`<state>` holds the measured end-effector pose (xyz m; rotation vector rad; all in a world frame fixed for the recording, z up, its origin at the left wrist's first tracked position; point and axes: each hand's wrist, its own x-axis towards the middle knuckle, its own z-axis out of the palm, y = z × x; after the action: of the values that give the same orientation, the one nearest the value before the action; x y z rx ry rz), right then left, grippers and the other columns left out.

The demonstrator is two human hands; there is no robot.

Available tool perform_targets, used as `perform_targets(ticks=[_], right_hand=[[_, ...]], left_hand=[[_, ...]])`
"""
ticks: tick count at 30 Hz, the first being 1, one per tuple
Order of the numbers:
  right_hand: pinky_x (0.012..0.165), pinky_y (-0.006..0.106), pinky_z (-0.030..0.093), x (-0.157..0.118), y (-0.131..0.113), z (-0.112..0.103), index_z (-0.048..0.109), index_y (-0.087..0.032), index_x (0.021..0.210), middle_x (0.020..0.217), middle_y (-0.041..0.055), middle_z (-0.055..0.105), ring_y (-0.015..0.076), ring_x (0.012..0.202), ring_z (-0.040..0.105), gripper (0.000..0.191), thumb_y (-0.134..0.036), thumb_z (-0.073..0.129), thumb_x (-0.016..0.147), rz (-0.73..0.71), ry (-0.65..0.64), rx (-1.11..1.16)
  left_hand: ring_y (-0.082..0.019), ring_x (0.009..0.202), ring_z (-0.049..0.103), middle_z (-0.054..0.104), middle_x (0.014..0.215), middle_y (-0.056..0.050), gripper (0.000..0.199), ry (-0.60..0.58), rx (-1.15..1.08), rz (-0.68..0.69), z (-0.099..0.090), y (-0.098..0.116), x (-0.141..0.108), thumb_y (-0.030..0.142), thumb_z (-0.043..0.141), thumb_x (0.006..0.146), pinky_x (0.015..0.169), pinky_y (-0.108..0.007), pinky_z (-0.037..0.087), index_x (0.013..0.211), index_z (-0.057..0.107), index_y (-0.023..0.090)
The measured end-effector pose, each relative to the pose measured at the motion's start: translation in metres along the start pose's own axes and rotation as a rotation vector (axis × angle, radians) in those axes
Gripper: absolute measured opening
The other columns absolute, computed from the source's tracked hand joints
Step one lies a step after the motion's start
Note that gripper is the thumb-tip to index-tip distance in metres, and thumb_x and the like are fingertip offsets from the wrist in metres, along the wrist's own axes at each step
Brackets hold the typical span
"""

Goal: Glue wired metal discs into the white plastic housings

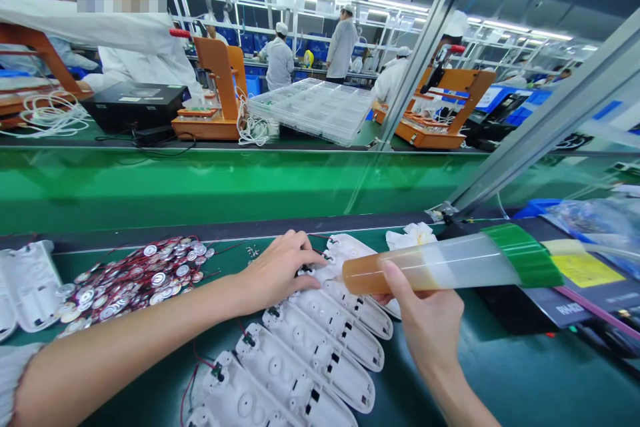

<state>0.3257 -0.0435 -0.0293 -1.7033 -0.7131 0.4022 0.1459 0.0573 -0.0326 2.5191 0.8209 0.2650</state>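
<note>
My left hand (280, 270) reaches over a row of white plastic housings (300, 330), its thumb and fingers closed at the far-left end of one. A small dark part shows between those fingertips. My right hand (435, 327) is wrapped around a large dispensing syringe (450, 263), partly filled with amber material and fitted with a green cap. The syringe lies almost level above the far housings, its amber end pointing left towards my left hand; the tip is not clearly visible. Several housings lie open side up, overlapping slantwise, with red wires at their left ends.
A pile of round metal discs with red wires (145, 280) lies left, beside another open white housing (30, 287). Crumpled tissue (411, 236) and a black device (565, 300) are at right. Behind the green panel (200, 187) stand orange fixtures (220, 93), clear trays (315, 107) and co-workers.
</note>
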Motion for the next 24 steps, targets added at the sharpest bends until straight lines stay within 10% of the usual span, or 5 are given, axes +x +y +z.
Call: perform_targets(ticks=[24], right_hand=[[0.051, 0.024, 0.043, -0.010, -0.025, -0.005, 0.058, -0.015, 0.054, 0.045, 0.0012, 0.054, 0.0135, 0.046, 0.052, 0.034, -0.046, 0.063, 0.067, -0.012, -0.015, -0.114]], left_hand=[[-0.018, 0.090, 0.045, 0.050, 0.093, -0.003, 0.030, -0.048, -0.018, -0.035, -0.004, 0.004, 0.001, 0.025, 0.066, 0.078, 0.083, -0.033, 0.038, 0.108, 0.062, 0.026]])
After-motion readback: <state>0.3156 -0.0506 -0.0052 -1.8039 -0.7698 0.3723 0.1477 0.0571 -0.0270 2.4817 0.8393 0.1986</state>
